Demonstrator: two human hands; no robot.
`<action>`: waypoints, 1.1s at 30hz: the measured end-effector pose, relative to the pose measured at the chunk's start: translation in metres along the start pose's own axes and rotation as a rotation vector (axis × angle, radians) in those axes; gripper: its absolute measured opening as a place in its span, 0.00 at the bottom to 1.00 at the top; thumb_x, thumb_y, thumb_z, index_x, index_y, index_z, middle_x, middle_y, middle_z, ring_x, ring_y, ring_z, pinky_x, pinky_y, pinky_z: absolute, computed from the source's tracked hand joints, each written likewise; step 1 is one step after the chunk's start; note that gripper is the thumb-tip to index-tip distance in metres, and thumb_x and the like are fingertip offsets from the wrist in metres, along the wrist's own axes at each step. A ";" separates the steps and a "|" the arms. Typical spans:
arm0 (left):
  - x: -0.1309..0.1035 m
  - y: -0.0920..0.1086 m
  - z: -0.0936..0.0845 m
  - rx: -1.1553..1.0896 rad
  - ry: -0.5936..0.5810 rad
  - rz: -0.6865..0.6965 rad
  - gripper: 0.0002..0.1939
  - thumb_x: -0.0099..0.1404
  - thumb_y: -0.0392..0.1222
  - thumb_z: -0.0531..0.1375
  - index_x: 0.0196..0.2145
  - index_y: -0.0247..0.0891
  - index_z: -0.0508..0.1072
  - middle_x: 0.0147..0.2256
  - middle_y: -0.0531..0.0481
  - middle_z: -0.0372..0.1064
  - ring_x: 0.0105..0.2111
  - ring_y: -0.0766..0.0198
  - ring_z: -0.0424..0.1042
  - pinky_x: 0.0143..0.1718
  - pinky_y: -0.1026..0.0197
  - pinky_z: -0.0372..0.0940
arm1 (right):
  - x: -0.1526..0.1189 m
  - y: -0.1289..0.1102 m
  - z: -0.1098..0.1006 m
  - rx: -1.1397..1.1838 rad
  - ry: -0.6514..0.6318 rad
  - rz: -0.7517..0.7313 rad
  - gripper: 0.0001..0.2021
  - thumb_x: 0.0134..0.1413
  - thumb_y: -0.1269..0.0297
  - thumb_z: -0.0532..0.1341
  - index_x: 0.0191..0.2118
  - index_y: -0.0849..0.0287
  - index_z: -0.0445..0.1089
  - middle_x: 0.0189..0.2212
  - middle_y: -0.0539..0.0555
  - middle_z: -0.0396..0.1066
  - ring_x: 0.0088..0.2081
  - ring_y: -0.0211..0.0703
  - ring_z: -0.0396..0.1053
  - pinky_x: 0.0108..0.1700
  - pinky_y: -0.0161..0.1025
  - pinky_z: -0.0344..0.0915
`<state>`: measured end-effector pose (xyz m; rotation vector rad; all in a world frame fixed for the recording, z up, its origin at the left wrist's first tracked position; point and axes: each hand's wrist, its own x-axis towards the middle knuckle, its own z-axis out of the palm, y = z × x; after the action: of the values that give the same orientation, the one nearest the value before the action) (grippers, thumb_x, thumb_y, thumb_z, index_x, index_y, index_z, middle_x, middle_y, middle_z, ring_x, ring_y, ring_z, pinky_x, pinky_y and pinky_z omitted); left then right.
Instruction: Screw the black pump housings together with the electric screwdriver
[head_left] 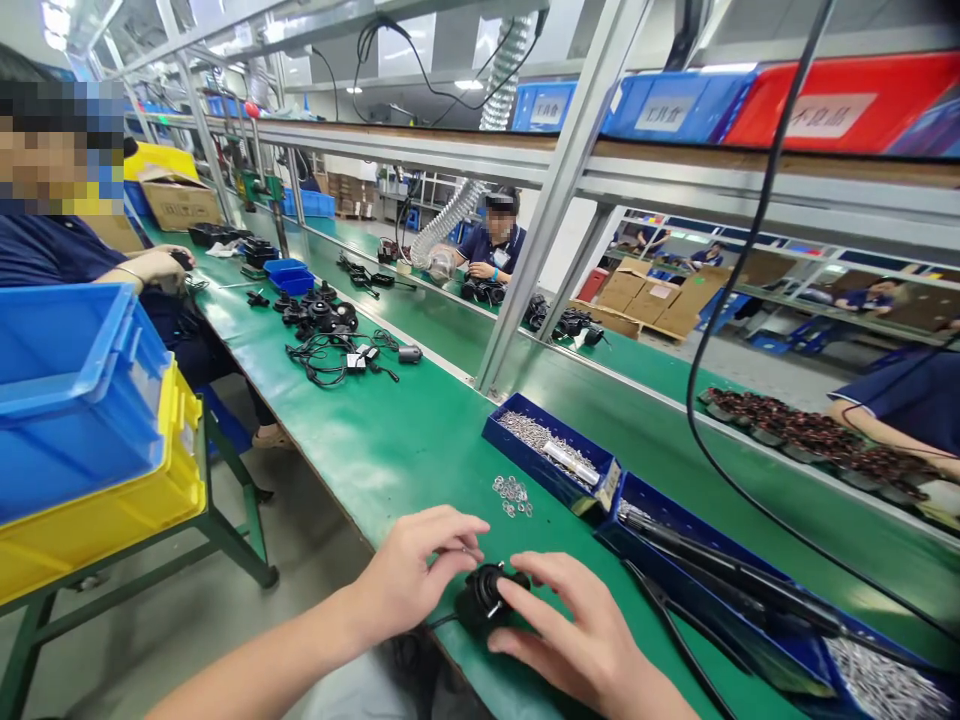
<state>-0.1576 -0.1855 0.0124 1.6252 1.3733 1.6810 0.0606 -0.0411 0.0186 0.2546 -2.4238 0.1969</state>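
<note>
A round black part (484, 597) with a cable rests at the near edge of the green table (375, 430). My right hand (581, 630) is around its right side, fingers spread and touching it. Just above and left of the part, my left hand (424, 565) has its thumb and fingertips brought close together at something small that I cannot make out. Beyond the hands lies a small group of clear rings (512, 495). A blue bin (551, 455) of small metal pieces stands behind the rings.
More blue bins (712, 580) with a black tool (720, 560) across them stand to the right. Black parts and cables (322, 335) lie further left. A black cable (701, 350) hangs at the right. Stacked crates (82, 400) and a person (67, 230) are at the left.
</note>
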 end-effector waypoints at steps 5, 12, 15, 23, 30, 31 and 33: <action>0.002 -0.008 0.003 -0.020 0.001 -0.034 0.26 0.67 0.27 0.63 0.60 0.46 0.77 0.37 0.55 0.81 0.35 0.66 0.80 0.40 0.66 0.76 | 0.007 -0.008 -0.001 0.114 0.034 -0.024 0.11 0.78 0.76 0.62 0.59 0.66 0.73 0.54 0.67 0.68 0.45 0.53 0.70 0.41 0.48 0.66; -0.001 -0.011 -0.001 0.197 -0.033 0.163 0.25 0.74 0.30 0.63 0.64 0.48 0.74 0.42 0.53 0.83 0.39 0.65 0.82 0.45 0.65 0.76 | 0.007 -0.007 0.009 0.300 0.062 0.088 0.14 0.75 0.77 0.63 0.60 0.58 0.72 0.51 0.63 0.68 0.42 0.51 0.66 0.40 0.46 0.65; 0.000 -0.009 -0.002 0.250 -0.022 0.223 0.24 0.75 0.30 0.61 0.65 0.47 0.72 0.42 0.53 0.82 0.38 0.65 0.82 0.44 0.65 0.76 | 0.003 -0.008 0.014 0.380 0.061 0.142 0.13 0.77 0.75 0.61 0.61 0.56 0.72 0.52 0.62 0.67 0.44 0.52 0.67 0.41 0.47 0.68; -0.002 -0.009 -0.004 0.390 -0.067 0.331 0.26 0.77 0.30 0.59 0.68 0.44 0.68 0.42 0.48 0.82 0.38 0.62 0.82 0.42 0.60 0.78 | -0.003 -0.005 0.018 0.329 0.072 0.104 0.12 0.77 0.75 0.61 0.60 0.59 0.72 0.55 0.64 0.67 0.45 0.51 0.70 0.43 0.47 0.70; 0.000 -0.010 -0.006 0.463 -0.144 0.435 0.28 0.76 0.24 0.53 0.69 0.39 0.65 0.40 0.44 0.80 0.37 0.59 0.81 0.38 0.58 0.78 | -0.001 -0.010 0.017 0.335 0.083 0.120 0.10 0.75 0.76 0.61 0.55 0.57 0.72 0.52 0.61 0.67 0.43 0.49 0.68 0.41 0.44 0.68; 0.001 -0.009 -0.006 0.463 -0.158 0.441 0.27 0.76 0.24 0.53 0.68 0.39 0.65 0.39 0.45 0.80 0.36 0.59 0.80 0.37 0.58 0.78 | 0.000 -0.011 0.017 0.345 0.075 0.141 0.08 0.75 0.76 0.61 0.53 0.57 0.72 0.51 0.61 0.67 0.43 0.49 0.68 0.41 0.44 0.68; 0.002 -0.008 -0.005 0.468 -0.167 0.446 0.26 0.76 0.25 0.53 0.68 0.39 0.65 0.39 0.45 0.80 0.35 0.60 0.80 0.36 0.59 0.78 | 0.000 -0.013 0.018 0.335 0.051 0.168 0.07 0.76 0.75 0.60 0.50 0.57 0.72 0.52 0.61 0.66 0.44 0.50 0.68 0.42 0.45 0.69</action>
<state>-0.1653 -0.1826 0.0076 2.4262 1.4721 1.4599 0.0525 -0.0572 0.0056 0.1908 -2.3527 0.6797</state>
